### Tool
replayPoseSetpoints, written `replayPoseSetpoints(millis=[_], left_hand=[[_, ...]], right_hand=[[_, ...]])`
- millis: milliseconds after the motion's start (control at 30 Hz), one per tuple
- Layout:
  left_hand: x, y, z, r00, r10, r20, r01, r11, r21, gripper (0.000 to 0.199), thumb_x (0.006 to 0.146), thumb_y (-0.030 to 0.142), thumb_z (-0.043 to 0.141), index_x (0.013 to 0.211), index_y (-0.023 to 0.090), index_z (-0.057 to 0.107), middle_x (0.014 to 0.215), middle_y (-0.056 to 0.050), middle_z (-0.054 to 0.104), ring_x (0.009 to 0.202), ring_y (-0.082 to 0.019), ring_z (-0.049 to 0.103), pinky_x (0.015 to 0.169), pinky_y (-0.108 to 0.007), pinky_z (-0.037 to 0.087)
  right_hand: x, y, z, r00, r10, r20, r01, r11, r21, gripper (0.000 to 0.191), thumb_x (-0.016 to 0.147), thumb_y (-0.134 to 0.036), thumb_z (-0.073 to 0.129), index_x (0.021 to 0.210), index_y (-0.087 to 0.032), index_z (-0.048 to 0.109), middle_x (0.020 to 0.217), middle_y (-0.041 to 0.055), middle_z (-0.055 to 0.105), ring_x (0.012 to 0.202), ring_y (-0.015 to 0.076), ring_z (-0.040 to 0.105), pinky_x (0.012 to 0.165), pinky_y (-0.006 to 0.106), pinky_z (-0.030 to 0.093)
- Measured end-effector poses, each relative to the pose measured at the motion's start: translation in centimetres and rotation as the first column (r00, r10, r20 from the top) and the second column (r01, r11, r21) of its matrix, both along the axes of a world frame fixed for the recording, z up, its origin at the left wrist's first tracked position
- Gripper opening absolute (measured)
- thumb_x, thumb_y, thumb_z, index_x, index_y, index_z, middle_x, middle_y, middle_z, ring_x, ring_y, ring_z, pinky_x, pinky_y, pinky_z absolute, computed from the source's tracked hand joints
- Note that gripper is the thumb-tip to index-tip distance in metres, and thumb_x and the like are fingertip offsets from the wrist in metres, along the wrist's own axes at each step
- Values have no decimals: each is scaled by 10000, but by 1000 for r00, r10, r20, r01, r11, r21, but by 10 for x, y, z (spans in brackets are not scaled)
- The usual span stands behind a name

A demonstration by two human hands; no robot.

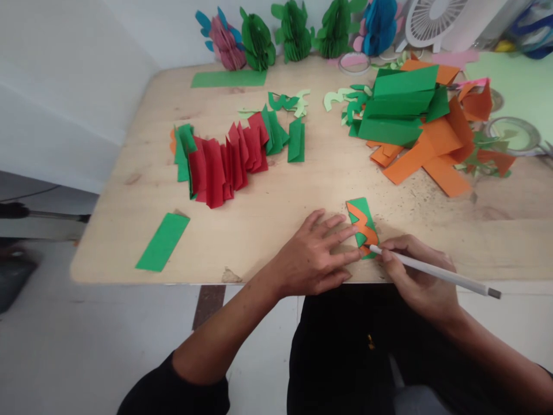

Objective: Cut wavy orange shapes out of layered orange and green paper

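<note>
The left hand [317, 253] lies flat on the tabletop [276, 230], fingers spread and released, gripping nothing; its fingertips press on the left edge of a folded green paper [362, 222]. That paper sits near the front edge of the tabletop, just ahead of the person, tilted slightly. An orange template [363, 226] with a wavy outline lies on top of it.

The right hand [417, 271] is clenched around a white pencil [432, 271]. The pencil tip touches the lower end of the green paper beside the template; the shaft runs out to the right and down, ending in a grey cap.

Further back on the left, a row of folded red papers [224, 164] stands fanned out, with folded green papers [276, 132] at both ends. A single green strip [163, 242] lies flat near the front left corner. On the right, a loose pile of green and orange sheets [415, 127] covers the tabletop, with small cuttings [337, 99] beside it. Along the back edge stand honeycomb paper ornaments [294, 31] in green, pink and blue. A white fan [432, 20] stands at the back right.
</note>
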State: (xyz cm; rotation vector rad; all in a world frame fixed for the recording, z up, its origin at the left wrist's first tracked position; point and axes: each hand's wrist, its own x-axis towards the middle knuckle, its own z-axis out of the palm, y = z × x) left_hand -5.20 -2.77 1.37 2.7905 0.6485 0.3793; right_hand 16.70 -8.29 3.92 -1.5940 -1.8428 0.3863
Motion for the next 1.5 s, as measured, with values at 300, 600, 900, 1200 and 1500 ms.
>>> replayPoseSetpoints(millis=[300, 600, 900, 1200, 1500], left_hand=[[1, 0, 0, 1000, 5, -2, -5, 1000, -3, 389, 938, 458, 493, 1285, 310, 587, 1471, -66, 458, 1373, -337, 357, 1118, -593, 210], [1, -1, 0, 1000, 8, -14, -8, 1000, -11, 378, 934, 458, 498, 1270, 315, 594, 1484, -51, 442, 1378, -333, 348, 1125, -584, 206], [1, 0, 0, 1000, 2, 7, -2, 1000, -2, 379, 942, 442, 485, 1279, 302, 590, 1472, -67, 456, 1371, -335, 359, 1119, -594, 208], [1, -1, 1, 1000, 3, -10, -3, 1000, -7, 372, 934, 443, 498, 1267, 306, 595, 1482, -60, 444, 1379, -332, 349, 1124, -591, 204], [1, -1, 2, 1000, 11, -29, -11, 1000, -3, 374, 935, 449, 490, 1267, 313, 596, 1483, -53, 442, 1380, -332, 346, 1129, -587, 197]], right_hand=[[0, 0, -1, 999, -37, 8, 37, 999, 18, 69, 849, -245, 597, 792, -226, 630, 650, -23, 678, 522, 112, 607, 494, 221, 456], [2, -1, -2, 998, -55, -5, 56, 998, 22, 55, 843, -241, 615, 796, -220, 634, 648, -30, 669, 500, 93, 580, 488, 208, 445], [-1, -1, -2, 1000, 1, -17, 0, 999, 37, 57, 843, -204, 604, 792, -218, 625, 658, -33, 663, 520, 84, 582, 499, 200, 436], [2, 0, -4, 999, -45, 1, 45, 998, 38, 57, 849, -234, 612, 797, -220, 632, 648, -34, 664, 487, 87, 548, 480, 218, 415], [0, 5, -4, 998, -38, -45, 39, 999, 25, 77, 862, -243, 593, 805, -216, 637, 667, -26, 672, 497, 87, 549, 483, 219, 417]])
